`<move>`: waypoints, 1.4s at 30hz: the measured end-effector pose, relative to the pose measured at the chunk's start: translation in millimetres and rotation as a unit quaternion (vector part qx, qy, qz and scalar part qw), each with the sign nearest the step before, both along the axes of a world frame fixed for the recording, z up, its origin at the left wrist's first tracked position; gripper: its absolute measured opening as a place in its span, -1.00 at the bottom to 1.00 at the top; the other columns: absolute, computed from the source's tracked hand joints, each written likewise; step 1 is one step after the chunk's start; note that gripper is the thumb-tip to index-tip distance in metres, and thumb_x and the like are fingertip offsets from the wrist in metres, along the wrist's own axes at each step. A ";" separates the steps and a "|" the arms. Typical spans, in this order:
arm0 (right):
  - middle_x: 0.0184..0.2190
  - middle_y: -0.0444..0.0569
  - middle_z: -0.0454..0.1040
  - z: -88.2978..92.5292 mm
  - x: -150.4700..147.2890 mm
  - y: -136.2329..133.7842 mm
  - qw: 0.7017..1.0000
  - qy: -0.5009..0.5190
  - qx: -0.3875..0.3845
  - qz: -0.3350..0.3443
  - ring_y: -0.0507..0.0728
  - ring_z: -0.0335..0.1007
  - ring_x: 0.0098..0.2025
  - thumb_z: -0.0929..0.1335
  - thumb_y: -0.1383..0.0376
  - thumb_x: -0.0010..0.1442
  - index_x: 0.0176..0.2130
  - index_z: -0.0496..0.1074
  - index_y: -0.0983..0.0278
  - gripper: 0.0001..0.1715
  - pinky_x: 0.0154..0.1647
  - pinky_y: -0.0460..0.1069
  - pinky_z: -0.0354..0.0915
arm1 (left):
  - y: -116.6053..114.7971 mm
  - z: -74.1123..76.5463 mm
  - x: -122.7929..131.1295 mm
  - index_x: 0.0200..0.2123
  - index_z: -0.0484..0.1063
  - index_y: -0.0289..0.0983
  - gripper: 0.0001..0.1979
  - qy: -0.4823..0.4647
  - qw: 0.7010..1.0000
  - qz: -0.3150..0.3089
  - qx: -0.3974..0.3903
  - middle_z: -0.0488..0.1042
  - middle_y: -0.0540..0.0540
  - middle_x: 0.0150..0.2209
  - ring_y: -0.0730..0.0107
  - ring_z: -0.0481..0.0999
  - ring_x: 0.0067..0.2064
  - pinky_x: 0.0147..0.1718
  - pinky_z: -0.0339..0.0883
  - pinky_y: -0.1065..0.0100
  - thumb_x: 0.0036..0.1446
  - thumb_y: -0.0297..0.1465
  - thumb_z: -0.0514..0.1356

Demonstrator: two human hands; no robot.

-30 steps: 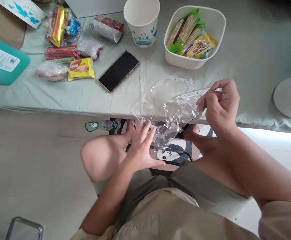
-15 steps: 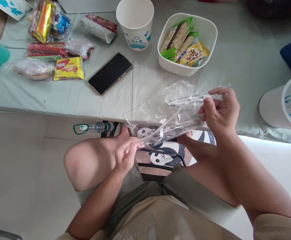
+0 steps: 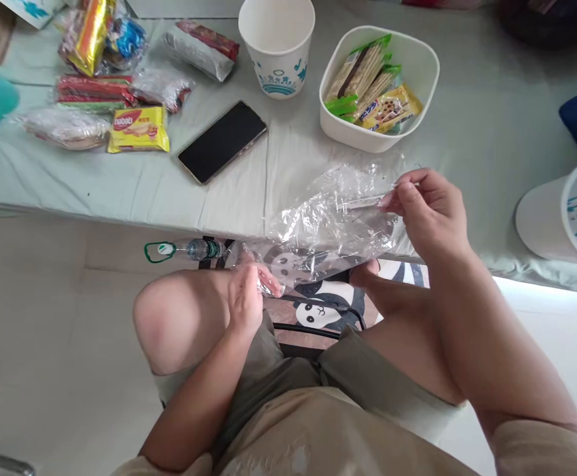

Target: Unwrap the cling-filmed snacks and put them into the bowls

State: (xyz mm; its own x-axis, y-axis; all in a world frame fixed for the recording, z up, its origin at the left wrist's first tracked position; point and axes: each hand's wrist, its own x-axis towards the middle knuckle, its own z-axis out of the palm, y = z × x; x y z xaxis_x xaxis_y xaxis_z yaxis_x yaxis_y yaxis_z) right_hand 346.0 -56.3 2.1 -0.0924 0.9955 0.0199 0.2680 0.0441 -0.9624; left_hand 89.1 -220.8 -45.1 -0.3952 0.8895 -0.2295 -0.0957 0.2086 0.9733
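A crumpled clear plastic bag (image 3: 328,225) hangs over the front edge of the cloth-covered table (image 3: 476,112), stretched between both hands. My left hand (image 3: 246,297) pinches its lower left corner above my bare knee. My right hand (image 3: 429,210) pinches the bag's upper right end, near its zip strip, over the table edge. Behind the bag stands a white bowl (image 3: 424,82) holding several wrapped biscuit packs.
A paper cup (image 3: 277,46) and a black phone (image 3: 222,141) lie further back. Several snack packets (image 3: 138,128) are heaped at the left. White paper bowls (image 3: 563,215) sit at the right edge. A water bottle (image 3: 189,250) lies on the floor under the table.
My left hand went from spread open under the bag to pinching its lower corner. The right hand pulled its end slightly left, and the bag is stretched flatter.
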 end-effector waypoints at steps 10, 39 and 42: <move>-0.74 -0.29 0.29 9.8 -20.6 8.6 0.986 -0.147 -0.074 -0.031 0.01 0.10 -0.76 0.40 -0.01 0.28 -0.30 0.32 0.14 -0.68 -0.68 -0.04 0.06 | -12.1 -6.6 -3.0 -0.58 0.43 -0.23 -0.65 0.010 0.993 0.052 -0.107 0.44 0.01 -0.64 0.49 0.40 -0.60 -0.51 0.32 0.43 0.25 -0.29 0.18; 0.07 0.24 0.45 7.1 3.6 -0.6 0.865 -0.445 0.226 -0.045 0.45 0.32 0.15 0.29 0.27 0.33 0.06 0.37 0.15 -0.69 0.07 0.32 0.19 | -4.8 7.9 25.4 -0.49 0.37 -0.27 -0.61 -0.411 0.896 -0.008 -0.168 0.45 0.12 -0.51 0.46 0.56 -0.42 -0.34 0.48 0.36 -0.24 -0.40 0.55; -0.01 0.11 0.52 21.4 19.6 -28.2 0.867 -0.399 0.288 0.080 0.38 0.46 0.08 0.32 0.35 0.25 -0.01 0.40 0.14 -0.70 0.06 0.27 0.26 | -6.5 19.4 32.9 -0.46 0.38 -0.25 -0.59 -0.432 0.886 -0.011 -0.168 0.53 0.10 -0.45 0.42 0.62 -0.35 -0.29 0.51 0.36 -0.24 -0.38 0.57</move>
State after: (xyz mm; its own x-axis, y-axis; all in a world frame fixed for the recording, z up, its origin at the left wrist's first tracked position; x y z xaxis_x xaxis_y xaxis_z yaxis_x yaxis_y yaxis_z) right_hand 365.7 -84.5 23.5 -0.4415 0.8149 0.3755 0.7842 0.5538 -0.2798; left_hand 122.0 -227.3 -25.7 0.0734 0.7193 -0.6908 -0.7674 0.4831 0.4216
